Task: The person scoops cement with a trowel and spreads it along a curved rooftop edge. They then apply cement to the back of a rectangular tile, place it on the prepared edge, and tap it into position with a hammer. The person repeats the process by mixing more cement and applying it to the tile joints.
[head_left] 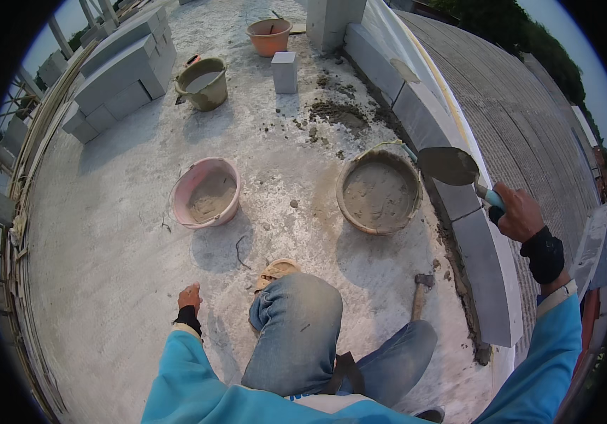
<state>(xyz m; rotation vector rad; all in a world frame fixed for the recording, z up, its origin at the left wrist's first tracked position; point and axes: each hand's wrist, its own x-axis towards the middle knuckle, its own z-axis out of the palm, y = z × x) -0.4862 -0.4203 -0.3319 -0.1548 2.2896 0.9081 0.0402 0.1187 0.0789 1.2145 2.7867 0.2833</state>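
Observation:
My right hand is closed round the pale blue handle of a trowel. The trowel's blade is held level over the low wall of grey blocks, by the rim of a mortar bucket. Grey mortar smears the blade. That bucket is filled with wet mortar and has a rope handle. My left hand hangs low over the floor on the left, fingers curled in, with nothing visible in it. Nearest to it is a pink bucket part full of mortar.
A hammer lies beside my knee near the wall. Farther off stand a bucket of greyish water, an orange bucket and an upright block. Stacked blocks sit far left. Spilled mortar dots the floor; a corrugated roof lies beyond the wall.

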